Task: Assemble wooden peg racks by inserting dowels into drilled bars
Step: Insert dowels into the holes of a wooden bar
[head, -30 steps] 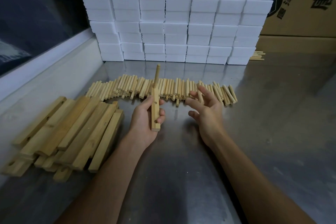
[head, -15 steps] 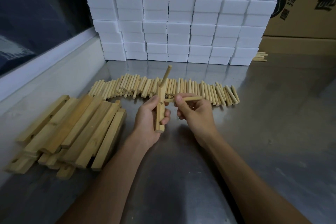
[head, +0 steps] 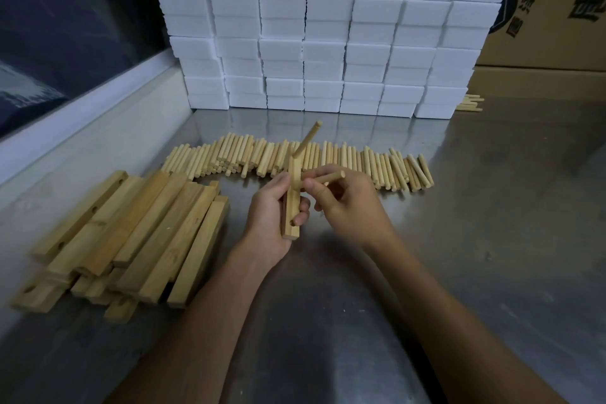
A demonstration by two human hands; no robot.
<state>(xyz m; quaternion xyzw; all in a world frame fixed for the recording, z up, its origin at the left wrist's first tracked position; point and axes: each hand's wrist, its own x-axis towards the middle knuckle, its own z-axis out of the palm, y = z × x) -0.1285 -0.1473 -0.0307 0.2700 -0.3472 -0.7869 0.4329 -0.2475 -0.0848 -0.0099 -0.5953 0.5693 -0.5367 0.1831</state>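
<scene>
Steel tabletop [head: 492,207] under a wall of white foam blocks [head: 328,43], my left hand [head: 269,216] gripping the drilled bar [head: 292,207], right hand [head: 347,203] pinching a dowel [head: 328,178].

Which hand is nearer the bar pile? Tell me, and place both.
Left. The left hand, gripping a drilled bar, sits just right of the bar pile. The right hand, pinching a dowel, lies farther right, beyond the left.
</scene>
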